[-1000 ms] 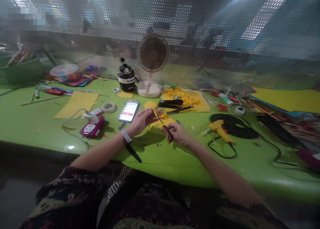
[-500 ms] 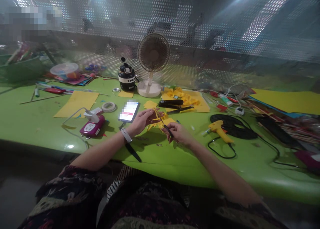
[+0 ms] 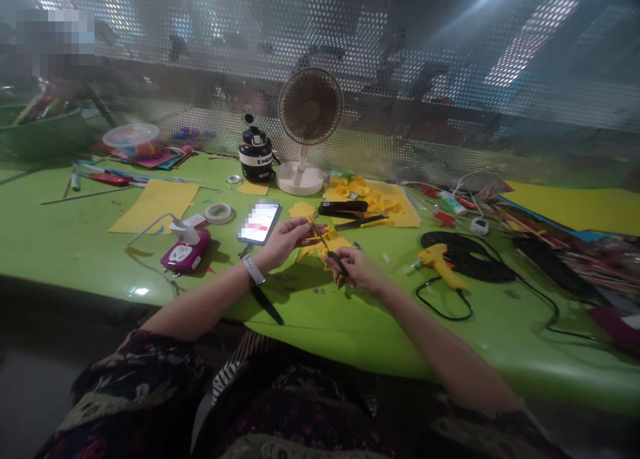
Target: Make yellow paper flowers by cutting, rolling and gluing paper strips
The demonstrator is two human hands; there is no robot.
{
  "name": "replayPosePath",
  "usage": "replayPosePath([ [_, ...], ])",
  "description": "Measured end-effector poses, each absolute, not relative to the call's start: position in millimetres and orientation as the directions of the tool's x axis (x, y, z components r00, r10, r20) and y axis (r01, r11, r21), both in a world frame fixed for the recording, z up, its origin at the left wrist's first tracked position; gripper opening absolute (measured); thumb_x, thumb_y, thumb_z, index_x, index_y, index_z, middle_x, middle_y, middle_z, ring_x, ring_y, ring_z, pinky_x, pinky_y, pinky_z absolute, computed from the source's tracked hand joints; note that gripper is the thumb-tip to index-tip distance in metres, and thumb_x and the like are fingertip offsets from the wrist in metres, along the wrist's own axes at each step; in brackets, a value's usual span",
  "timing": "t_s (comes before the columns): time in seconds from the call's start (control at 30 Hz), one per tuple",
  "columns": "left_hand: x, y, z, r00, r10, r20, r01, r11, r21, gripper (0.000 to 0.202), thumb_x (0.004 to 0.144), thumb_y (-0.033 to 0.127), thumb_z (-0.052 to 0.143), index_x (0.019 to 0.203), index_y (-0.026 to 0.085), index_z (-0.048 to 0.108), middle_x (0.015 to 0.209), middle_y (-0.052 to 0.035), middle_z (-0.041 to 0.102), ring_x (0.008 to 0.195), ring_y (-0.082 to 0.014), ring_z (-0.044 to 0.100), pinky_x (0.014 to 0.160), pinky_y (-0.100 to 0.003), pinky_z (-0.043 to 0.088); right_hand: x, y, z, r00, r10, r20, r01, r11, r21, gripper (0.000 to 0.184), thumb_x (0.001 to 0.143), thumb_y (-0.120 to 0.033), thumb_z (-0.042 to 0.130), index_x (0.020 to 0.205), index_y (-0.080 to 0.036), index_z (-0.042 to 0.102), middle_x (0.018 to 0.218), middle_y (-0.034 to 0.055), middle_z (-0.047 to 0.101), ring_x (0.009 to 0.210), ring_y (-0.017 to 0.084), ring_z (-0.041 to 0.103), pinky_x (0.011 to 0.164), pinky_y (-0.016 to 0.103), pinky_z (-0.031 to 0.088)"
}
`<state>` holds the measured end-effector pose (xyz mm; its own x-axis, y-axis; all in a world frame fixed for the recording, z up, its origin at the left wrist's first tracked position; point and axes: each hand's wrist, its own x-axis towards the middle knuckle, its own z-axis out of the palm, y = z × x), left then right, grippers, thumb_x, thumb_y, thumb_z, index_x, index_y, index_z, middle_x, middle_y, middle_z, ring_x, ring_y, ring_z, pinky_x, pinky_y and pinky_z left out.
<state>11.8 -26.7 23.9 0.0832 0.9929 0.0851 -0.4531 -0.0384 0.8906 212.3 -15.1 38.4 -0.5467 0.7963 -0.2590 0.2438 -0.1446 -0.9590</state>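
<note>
My left hand [image 3: 289,239] pinches a small piece of yellow paper [image 3: 311,221] at its fingertips. In my right hand [image 3: 356,267] is a pair of scissors [image 3: 338,263] with black handles, its blades angled up and left to the paper. Below and behind the fingers lie yellow paper cuttings [image 3: 320,247] on the green table. Just beyond sit a black stapler [image 3: 343,209] and a dark, slim tool [image 3: 362,221]. A lit phone [image 3: 259,223] lies close to my left hand. My fingers partly cover the paper piece.
A fan [image 3: 300,179] and a bottle [image 3: 256,159] stand at the back. A purple power strip [image 3: 186,253], tape roll [image 3: 219,213] and yellow sheet [image 3: 155,207] are on the left. On the right lie a yellow glue gun [image 3: 442,265], its cable and a black coil [image 3: 480,262].
The view has shifted slightly. Both hands stay almost in place, and less of the yellow strip shows between my left fingertips and the scissor blades.
</note>
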Motion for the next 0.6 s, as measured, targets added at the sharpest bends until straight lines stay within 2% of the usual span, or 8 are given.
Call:
replayPosePath([
  [0.17,10.4,-25.4,21.2,0.081,0.991,0.108,-0.419,-0.064,0.906,0.025,0.083,0.033,0.074,0.099,0.014,0.071,0.109,-0.0129,0.076,0.106,-0.0266,0.071,0.099,-0.045,0.055,213.1,-15.1,38.0,-0.557,0.790,-0.258,0.220,-0.159,-0.963,0.054,0.056,-0.058,0.087,0.070,-0.017,0.056,0.053,-0.0031,0.063,0.037,0.005,0.050,0.037,0.017,0.047],
  [0.43,11.2,-24.5,21.0,0.037,0.996,0.080,-0.408,-0.057,0.911,0.037,0.086,0.025,0.070,0.122,0.017,0.067,0.110,-0.0119,0.076,0.105,-0.0249,0.071,0.097,-0.044,0.056,213.9,-15.1,36.7,-0.562,0.791,-0.242,0.228,-0.133,-0.964,0.050,0.062,-0.056,0.085,0.073,-0.017,0.055,0.056,-0.0035,0.064,0.031,0.001,0.040,0.039,0.018,0.050],
  [0.6,9.9,-23.9,20.5,0.023,0.997,0.079,-0.444,-0.061,0.894,0.028,0.085,0.028,0.071,0.110,0.014,0.071,0.104,-0.0121,0.077,0.102,-0.0260,0.072,0.096,-0.047,0.057,214.9,-12.5,33.4,-0.576,0.784,-0.234,0.226,-0.122,-0.966,0.054,0.061,-0.062,0.083,0.072,-0.018,0.054,0.056,-0.0036,0.065,0.030,0.002,0.040,0.037,0.018,0.047],
])
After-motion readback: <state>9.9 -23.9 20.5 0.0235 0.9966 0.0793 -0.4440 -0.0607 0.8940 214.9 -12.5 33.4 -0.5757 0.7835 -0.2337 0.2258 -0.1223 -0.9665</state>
